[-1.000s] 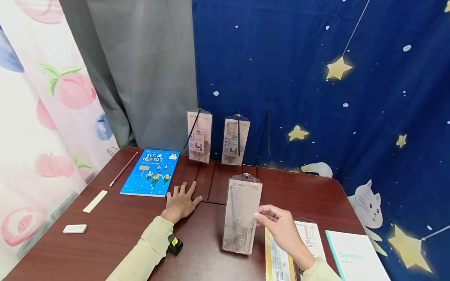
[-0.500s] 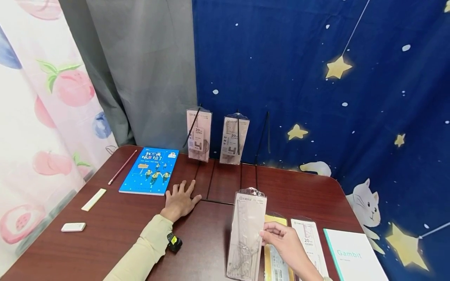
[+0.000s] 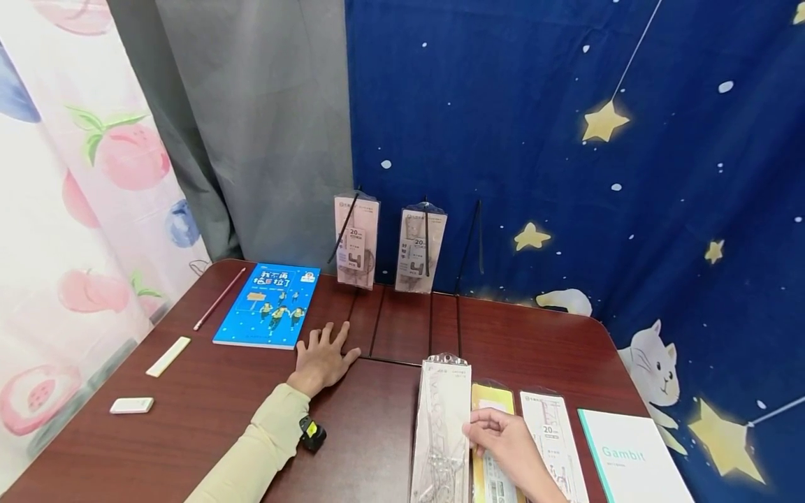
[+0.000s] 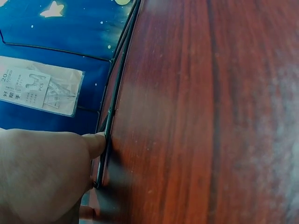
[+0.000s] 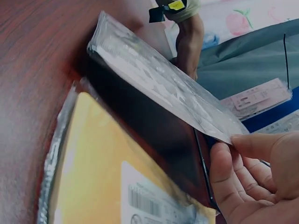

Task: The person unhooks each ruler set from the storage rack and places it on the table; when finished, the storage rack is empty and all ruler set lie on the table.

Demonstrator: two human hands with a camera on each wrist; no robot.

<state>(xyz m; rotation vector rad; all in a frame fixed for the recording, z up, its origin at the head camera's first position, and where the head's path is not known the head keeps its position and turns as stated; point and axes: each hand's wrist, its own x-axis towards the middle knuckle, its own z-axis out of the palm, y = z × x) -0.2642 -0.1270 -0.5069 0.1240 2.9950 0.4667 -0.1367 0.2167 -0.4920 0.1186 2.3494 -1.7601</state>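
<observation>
My right hand (image 3: 506,447) pinches the right edge of a clear-sleeved ruler set pack (image 3: 439,426) between thumb and fingers. In the right wrist view this ruler set pack (image 5: 159,77) is tilted, with its near edge raised beside a yellow-backed pack (image 5: 96,149). My left hand (image 3: 322,362) rests with spread fingers at the front of a black wire display rack (image 3: 393,361). Its thumb (image 4: 96,143) touches the rack's wire in the left wrist view. Two more ruler set packs, a left one (image 3: 357,241) and a right one (image 3: 420,248), hang from the rack's hooks.
Right of my right hand lie another ruler set pack (image 3: 550,429) and a white Gambit notebook (image 3: 635,454). On the left are a blue book (image 3: 270,307), a pencil (image 3: 219,300), a pale flat strip (image 3: 168,356) and a white eraser (image 3: 131,405). The rack's rightmost hook (image 3: 481,237) is bare.
My right hand has brought the ruler set pack down and toward me, slightly right, from a raised position to beside the yellow pack. My left hand has stayed on the rack.
</observation>
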